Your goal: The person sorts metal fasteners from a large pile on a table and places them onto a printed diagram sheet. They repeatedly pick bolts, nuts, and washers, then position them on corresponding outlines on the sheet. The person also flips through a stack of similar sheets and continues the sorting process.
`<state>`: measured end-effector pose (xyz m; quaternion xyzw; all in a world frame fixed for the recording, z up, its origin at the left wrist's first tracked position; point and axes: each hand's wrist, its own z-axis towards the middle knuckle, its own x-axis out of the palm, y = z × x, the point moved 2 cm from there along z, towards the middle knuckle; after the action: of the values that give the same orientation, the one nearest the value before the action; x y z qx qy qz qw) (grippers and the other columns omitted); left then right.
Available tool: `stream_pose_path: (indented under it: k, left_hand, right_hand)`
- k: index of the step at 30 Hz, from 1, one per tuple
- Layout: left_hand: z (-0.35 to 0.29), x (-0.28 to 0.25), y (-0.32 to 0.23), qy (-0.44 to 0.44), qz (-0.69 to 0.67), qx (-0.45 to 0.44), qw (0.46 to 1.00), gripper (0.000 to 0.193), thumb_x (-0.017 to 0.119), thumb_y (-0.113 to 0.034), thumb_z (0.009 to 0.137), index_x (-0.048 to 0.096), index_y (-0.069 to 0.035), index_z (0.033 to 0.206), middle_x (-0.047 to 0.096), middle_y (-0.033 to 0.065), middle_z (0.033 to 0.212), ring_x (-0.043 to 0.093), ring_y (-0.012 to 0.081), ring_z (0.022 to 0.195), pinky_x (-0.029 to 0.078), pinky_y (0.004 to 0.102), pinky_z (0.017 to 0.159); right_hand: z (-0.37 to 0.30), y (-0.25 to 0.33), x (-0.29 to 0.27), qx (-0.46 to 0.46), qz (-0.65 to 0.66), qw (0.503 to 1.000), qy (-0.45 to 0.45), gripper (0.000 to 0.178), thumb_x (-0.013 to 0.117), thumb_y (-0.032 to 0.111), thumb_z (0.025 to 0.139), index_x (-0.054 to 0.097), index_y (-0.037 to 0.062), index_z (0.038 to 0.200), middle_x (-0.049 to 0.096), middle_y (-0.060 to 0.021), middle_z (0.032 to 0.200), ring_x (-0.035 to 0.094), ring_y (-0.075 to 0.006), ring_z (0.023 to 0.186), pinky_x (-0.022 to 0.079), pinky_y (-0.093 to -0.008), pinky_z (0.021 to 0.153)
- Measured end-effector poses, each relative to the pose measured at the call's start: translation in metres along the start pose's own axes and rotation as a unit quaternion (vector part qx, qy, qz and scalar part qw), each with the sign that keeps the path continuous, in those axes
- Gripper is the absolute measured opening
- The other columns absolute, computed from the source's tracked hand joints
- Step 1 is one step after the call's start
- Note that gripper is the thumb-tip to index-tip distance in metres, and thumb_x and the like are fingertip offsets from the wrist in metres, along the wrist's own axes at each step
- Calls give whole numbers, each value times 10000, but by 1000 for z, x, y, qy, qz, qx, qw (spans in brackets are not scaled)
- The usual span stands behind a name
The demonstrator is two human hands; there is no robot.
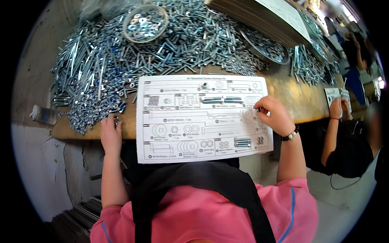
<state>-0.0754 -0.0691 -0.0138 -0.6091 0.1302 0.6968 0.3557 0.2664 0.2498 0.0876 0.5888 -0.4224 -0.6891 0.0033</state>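
**Sorting hardware onto a printed layout sheet, head view**

Your left hand [110, 135] rests at the near edge of the heap of loose bolts and screws [133, 60], fingers curled down among the small pieces; whether they pinch one cannot be told from here, since the fingertips are buried in the pile. It sits there because the stock begins right beside the sheet's left margin, so a piece need travel only a short way.

Your right hand [275, 115] lies on the right side of the white layout sheet [194, 117], thumb and forefinger drawn narrowly together over an outlined box, apparently on a small part, possibly a nut or washer. The sheet overhangs the near edge of the wooden bench [291, 95], toward your body, which keeps its lower rows within reach of both hands.

Some outlines are already filled: two bolts laid end to end [222, 99] in the upper middle row, a short bolt [242, 142] in the bottom row, and a small piece [204, 85] near the top. The remaining outlines look bare.

Behind the heap stands a round dish of washers and nuts [145, 23]. A stack of cardboard sheets [263, 20] lies at upper right. To your right, another person's hands [338, 107] work at a similar sheet.
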Motion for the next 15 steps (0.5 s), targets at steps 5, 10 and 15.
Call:
stream_pose_path:
  k: [5, 10, 15]
  left_hand:
    - [3, 1, -7, 9, 21, 15, 1000, 247, 569, -134, 809, 525, -73, 1045, 501, 154, 961, 516, 347, 874, 434, 397, 711]
    - [6, -1, -7, 10, 64, 23, 998, 198, 568, -129, 807, 537, -67, 992, 511, 162, 906, 521, 351, 818, 430, 414, 684]
    - [8, -33, -43, -30, -113, 77, 990, 206, 570, -59, 776, 570, -42, 981, 549, 132, 869, 537, 297, 787, 432, 361, 679]
  right_hand:
    - [-46, -21, 9, 38, -53, 997, 28, 126, 577, 17, 704, 576, 26, 830, 550, -122, 806, 565, -259, 703, 460, -343, 630]
    - [-44, -28, 21, 24, -84, 996, -32, 182, 595, 28, 711, 579, 33, 892, 552, -104, 876, 571, -257, 705, 465, -340, 635]
    - [-43, -15, 14, 22, -27, 994, -105, 277, 653, 19, 694, 584, 34, 962, 560, -98, 917, 558, -200, 646, 461, -291, 574]
